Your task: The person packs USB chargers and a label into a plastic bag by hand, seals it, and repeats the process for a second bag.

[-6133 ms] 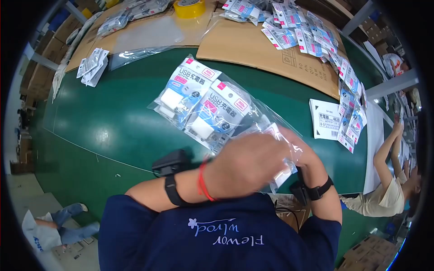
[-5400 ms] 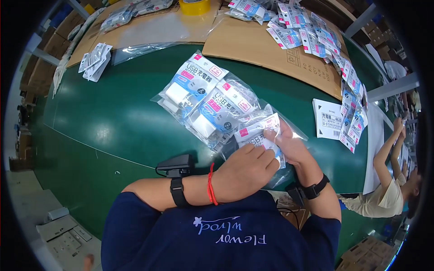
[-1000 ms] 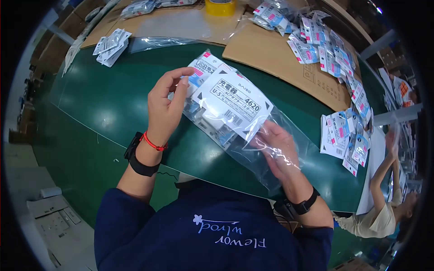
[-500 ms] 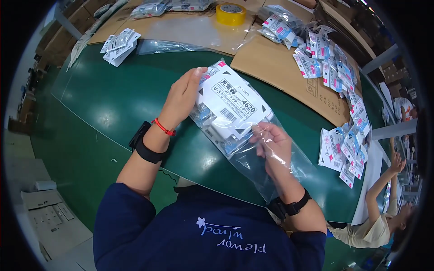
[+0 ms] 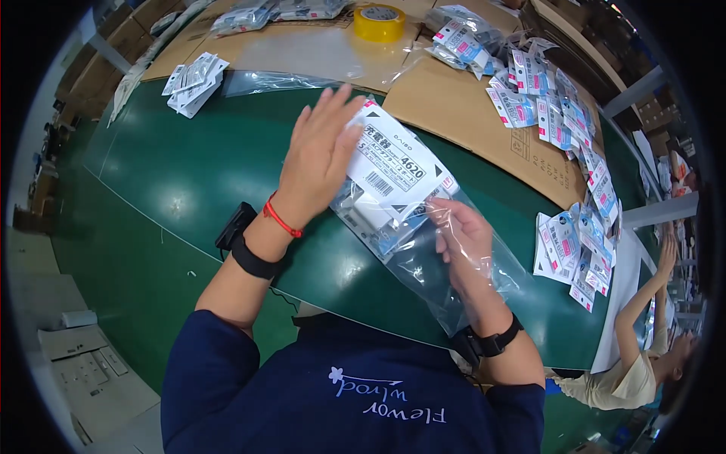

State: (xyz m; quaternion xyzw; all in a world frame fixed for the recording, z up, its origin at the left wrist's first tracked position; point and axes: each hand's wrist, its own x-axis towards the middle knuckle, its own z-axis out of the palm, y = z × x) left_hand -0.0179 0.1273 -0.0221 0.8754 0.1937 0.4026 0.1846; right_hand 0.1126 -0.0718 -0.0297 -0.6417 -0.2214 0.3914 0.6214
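Observation:
A clear plastic bag lies slanted over the green table in front of me, holding several blue-and-white packs. On top of the packs rests a white printed label card with black corner triangles. My right hand is inside the bag's mouth, its thumb and fingers pinching the card's lower right corner. Over the bag's upper left side, my left hand is stretched out with fingers extended and grips nothing. Its thumb side covers the card's left edge; whether it presses on the bag I cannot tell.
Small carded packs are strewn along a cardboard sheet and down the right side. A yellow tape roll stands at the back near filled bags. Several packs lie far left. A co-worker is at right.
My left hand has let go of the bag's left edge and moved up and right over it, its fingers straightening. The right hand keeps pinching the card's corner.

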